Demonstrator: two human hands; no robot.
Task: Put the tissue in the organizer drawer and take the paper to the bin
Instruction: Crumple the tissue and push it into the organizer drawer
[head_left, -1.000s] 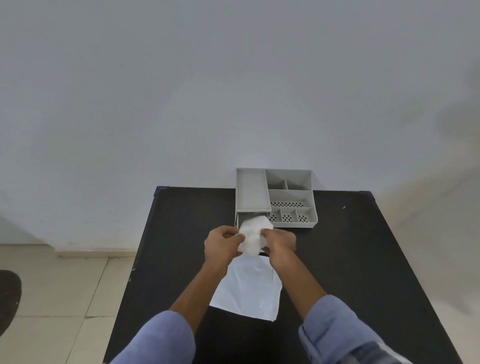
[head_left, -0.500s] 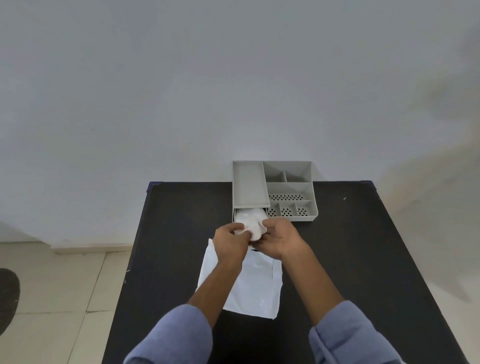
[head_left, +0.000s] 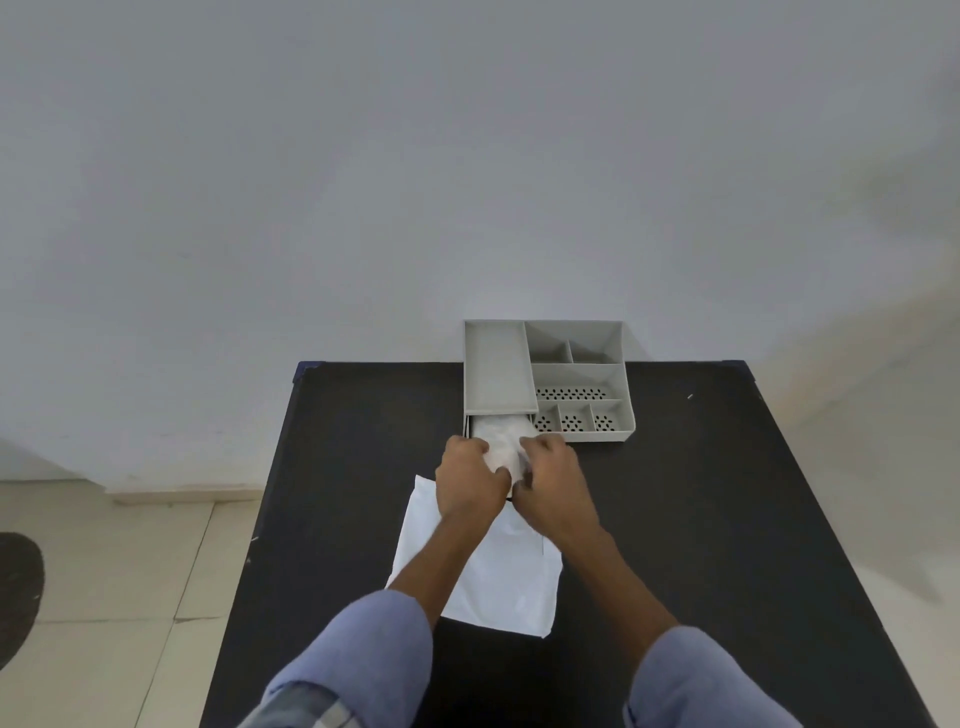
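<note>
Pinching the soft crumpled tissue (head_left: 500, 441) with our left hand (head_left: 470, 480) and right hand (head_left: 553, 480), we press it lengthwise into the grey plastic organizer drawer (head_left: 470, 430).

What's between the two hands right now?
Head view: the crumpled tissue, pinched between the left hand and the right hand, reaching into the organizer drawer opening. Paper lies under the wrists.

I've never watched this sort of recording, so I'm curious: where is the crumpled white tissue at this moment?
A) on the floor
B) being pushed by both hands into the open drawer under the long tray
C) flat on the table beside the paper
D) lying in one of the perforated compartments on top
B: the left hand and right hand press the tissue into the organizer's open drawer, while the paper lies flat beneath the forearms.
</note>
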